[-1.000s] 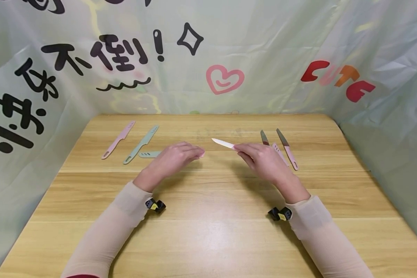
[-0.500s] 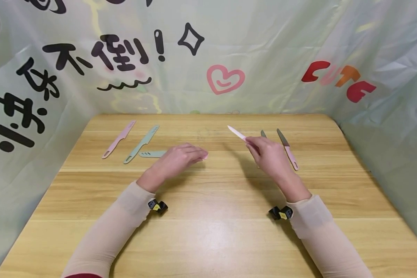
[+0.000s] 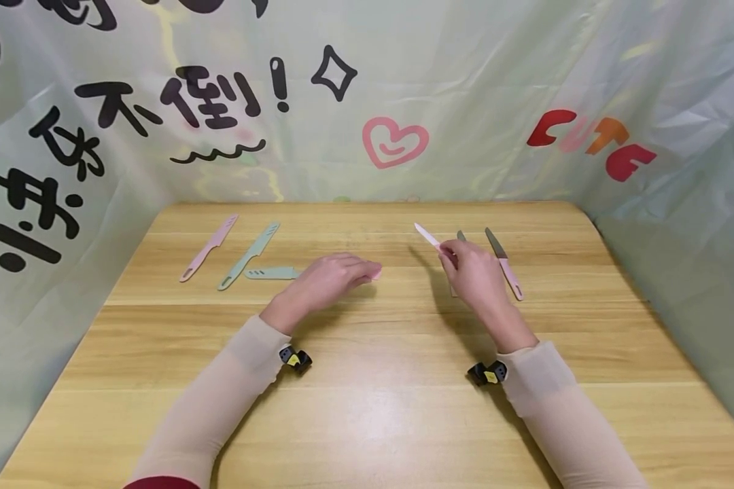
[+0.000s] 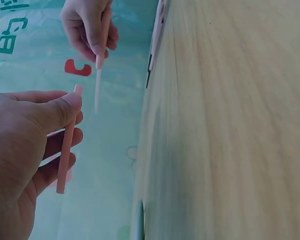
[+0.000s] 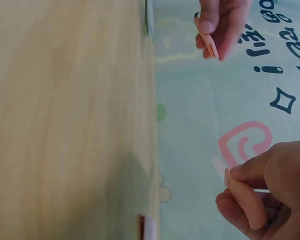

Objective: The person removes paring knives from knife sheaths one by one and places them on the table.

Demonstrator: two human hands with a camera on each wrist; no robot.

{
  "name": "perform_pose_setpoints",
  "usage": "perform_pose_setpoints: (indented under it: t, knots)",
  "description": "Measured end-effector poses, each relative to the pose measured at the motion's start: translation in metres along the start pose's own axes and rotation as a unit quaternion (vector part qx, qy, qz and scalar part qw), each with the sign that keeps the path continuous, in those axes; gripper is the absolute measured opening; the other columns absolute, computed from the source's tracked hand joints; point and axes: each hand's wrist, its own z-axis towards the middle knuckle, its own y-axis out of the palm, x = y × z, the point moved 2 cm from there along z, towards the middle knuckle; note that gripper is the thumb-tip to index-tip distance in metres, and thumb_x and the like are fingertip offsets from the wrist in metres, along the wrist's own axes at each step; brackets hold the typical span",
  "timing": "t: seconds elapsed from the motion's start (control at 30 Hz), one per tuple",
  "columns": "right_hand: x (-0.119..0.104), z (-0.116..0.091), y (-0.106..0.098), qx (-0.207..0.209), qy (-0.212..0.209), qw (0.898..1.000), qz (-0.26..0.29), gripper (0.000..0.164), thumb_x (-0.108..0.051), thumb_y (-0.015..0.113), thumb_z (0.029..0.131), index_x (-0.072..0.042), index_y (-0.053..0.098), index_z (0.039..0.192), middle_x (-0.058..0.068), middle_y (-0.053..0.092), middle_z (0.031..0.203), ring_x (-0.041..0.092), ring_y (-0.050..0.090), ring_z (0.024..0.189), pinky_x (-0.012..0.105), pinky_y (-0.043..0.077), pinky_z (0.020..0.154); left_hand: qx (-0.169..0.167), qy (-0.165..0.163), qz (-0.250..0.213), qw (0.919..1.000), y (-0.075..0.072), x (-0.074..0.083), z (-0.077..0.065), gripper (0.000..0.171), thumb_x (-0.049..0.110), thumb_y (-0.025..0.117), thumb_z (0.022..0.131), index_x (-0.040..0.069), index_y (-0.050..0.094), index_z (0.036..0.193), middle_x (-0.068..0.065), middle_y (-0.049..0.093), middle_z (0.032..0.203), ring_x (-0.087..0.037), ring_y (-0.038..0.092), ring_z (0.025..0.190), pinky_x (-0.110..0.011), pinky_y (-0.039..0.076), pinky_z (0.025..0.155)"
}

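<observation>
My left hand (image 3: 336, 280) pinches a flat pink blade sheath (image 4: 66, 150) between thumb and fingers, raised over the table; in the head view only its end shows past the fingertips. My right hand (image 3: 478, 275) grips a small knife by its pink handle (image 5: 247, 200). The knife's white blade (image 3: 427, 235) is bare and points up and left, apart from the sheath. Beneath the left hand lies a pale green sheath or sheathed knife (image 3: 270, 273), partly covered. By the right hand, a grey blade (image 3: 461, 235) pokes out, the rest mostly hidden.
A pink sheathed knife (image 3: 209, 248) and a pale green one (image 3: 249, 256) lie slanted at the left. At the right is a grey-bladed knife (image 3: 505, 263) with a pink handle. A printed cloth (image 3: 477, 88) borders the wooden table (image 3: 367, 380).
My right hand has drawn the knife rightward, turning its tip upward. My left hand has shifted a little right with the sheath. The gap between blade and sheath has widened.
</observation>
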Motion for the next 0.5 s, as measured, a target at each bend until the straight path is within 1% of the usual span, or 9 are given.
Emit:
perform_pose_setpoints:
  t: [0.13, 0.23, 0.37, 0.5]
  knots:
    - [0.003, 0.0, 0.005, 0.0, 0.013, 1.0, -0.007, 0.018, -0.017, 0.066, 0.096, -0.002, 0.071, 0.104, 0.01, 0.068, 0.083, 0.023, 0.057, 0.059, 0.038, 0.046, 0.05, -0.016, -0.011, -0.009, 0.9998, 0.005, -0.001, 0.006, 0.025, 0.015, 0.064, 0.096, 0.009, 0.07, 0.119, -0.002, 0.069, 0.118, -0.017, 0.065, 0.109, -0.031, 0.05, 0.098]
    - [0.006, 0.0, 0.008, 0.009, 0.019, 1.0, -0.016, 0.017, -0.017, 0.067, 0.095, -0.002, 0.071, 0.102, 0.01, 0.068, 0.08, 0.024, 0.057, 0.058, 0.04, 0.045, 0.048, -0.027, -0.018, -0.016, 0.9993, 0.007, -0.001, 0.01, 0.025, 0.015, 0.063, 0.097, 0.008, 0.07, 0.121, -0.002, 0.068, 0.12, -0.017, 0.063, 0.112, -0.031, 0.049, 0.1]
    - [0.007, 0.001, 0.01, 0.009, 0.028, 0.999, -0.024, 0.017, -0.018, 0.067, 0.095, -0.002, 0.071, 0.1, 0.01, 0.068, 0.079, 0.025, 0.059, 0.06, 0.042, 0.046, 0.05, -0.038, -0.024, -0.015, 0.9989, 0.009, -0.002, 0.015, 0.026, 0.017, 0.062, 0.098, 0.009, 0.069, 0.122, -0.002, 0.068, 0.121, -0.018, 0.063, 0.113, -0.031, 0.048, 0.101]
    - [0.009, 0.001, 0.011, -0.002, 0.042, 0.999, -0.025, 0.017, -0.018, 0.066, 0.095, -0.002, 0.071, 0.098, 0.01, 0.067, 0.079, 0.026, 0.059, 0.062, 0.043, 0.047, 0.053, -0.053, -0.025, -0.009, 0.9982, 0.011, -0.004, 0.018, 0.027, 0.018, 0.061, 0.099, 0.009, 0.069, 0.123, -0.002, 0.068, 0.121, -0.018, 0.062, 0.114, -0.033, 0.048, 0.101]
